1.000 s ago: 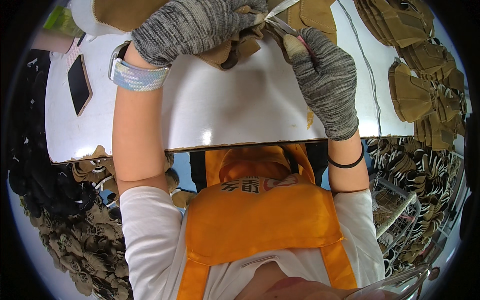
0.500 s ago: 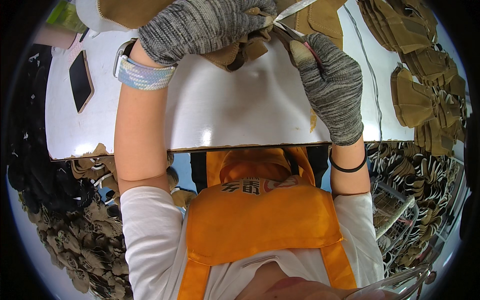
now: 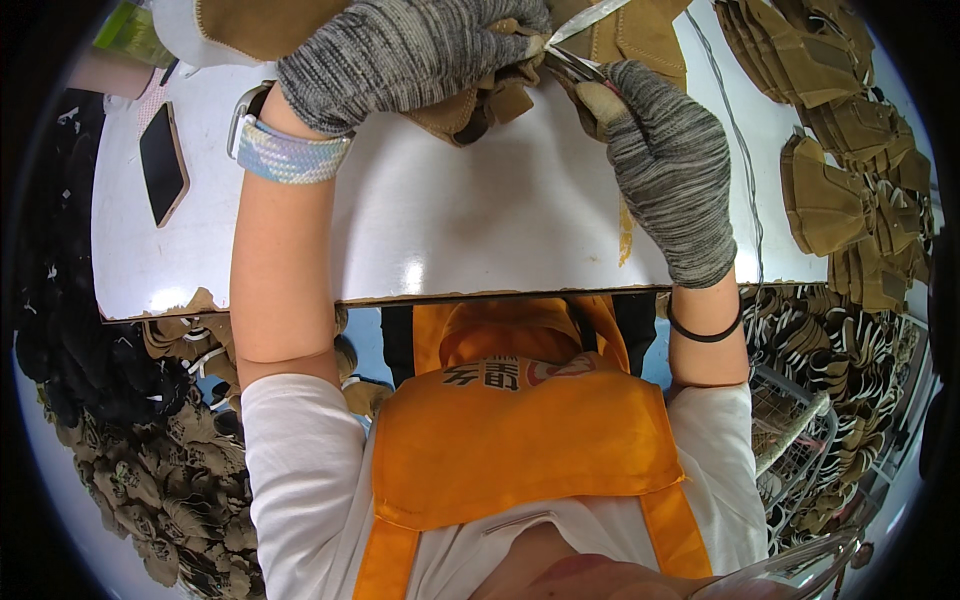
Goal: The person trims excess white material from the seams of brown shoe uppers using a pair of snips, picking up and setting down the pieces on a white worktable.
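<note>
At the far edge of a white worktable (image 3: 480, 230), a person's left hand (image 3: 400, 50), in a grey knitted glove, clenches a tan suede shoe-upper piece (image 3: 470, 105), apparently to steady it for trimming. Just beside it, the gloved right hand (image 3: 670, 170) grips a pair of metal scissors (image 3: 575, 60), blades meeting the suede near the left fingertips. Stacks of matching tan pieces (image 3: 840, 190) lie at right, seemingly within reach; a black smartphone (image 3: 162, 165) rests well apart at left.
</note>
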### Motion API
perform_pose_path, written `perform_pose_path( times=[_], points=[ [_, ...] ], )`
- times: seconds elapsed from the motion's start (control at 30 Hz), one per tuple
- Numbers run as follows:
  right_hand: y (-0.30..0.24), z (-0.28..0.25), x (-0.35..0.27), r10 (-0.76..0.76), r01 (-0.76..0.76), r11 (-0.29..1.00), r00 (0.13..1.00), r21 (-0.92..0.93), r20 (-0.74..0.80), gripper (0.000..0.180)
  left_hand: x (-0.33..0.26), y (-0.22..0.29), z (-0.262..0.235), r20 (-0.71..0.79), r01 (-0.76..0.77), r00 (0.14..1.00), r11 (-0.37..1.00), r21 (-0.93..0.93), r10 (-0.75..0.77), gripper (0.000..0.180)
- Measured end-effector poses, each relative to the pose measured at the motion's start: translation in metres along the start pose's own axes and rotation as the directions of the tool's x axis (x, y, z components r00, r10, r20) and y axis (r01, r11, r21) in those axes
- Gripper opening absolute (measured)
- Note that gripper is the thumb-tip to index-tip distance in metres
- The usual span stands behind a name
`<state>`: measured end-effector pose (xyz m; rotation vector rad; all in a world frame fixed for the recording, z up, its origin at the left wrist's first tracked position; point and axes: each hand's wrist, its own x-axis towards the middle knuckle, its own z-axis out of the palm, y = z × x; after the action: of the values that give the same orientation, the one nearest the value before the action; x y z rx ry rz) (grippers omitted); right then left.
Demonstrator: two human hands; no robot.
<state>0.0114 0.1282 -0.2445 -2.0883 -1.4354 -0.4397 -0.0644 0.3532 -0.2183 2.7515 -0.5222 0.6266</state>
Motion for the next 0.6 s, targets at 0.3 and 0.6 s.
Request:
perform_pose_path(
  times=[0.3,0.6],
  points=[
    [0.006,-0.009,0.013,0.213,-0.291,0.914,0.938,0.283,0.275,0.026,-0.003,0.004,-0.007,-0.021,0.037,0.999,0.999,-0.031,-0.037,0.021],
    [0.017,-0.006,0.016,0.277,-0.429,0.797,0.886,0.425,0.372,0.032,-0.009,0.010,-0.004,-0.129,0.136,0.979,0.975,-0.174,-0.159,0.020]
  ],
)
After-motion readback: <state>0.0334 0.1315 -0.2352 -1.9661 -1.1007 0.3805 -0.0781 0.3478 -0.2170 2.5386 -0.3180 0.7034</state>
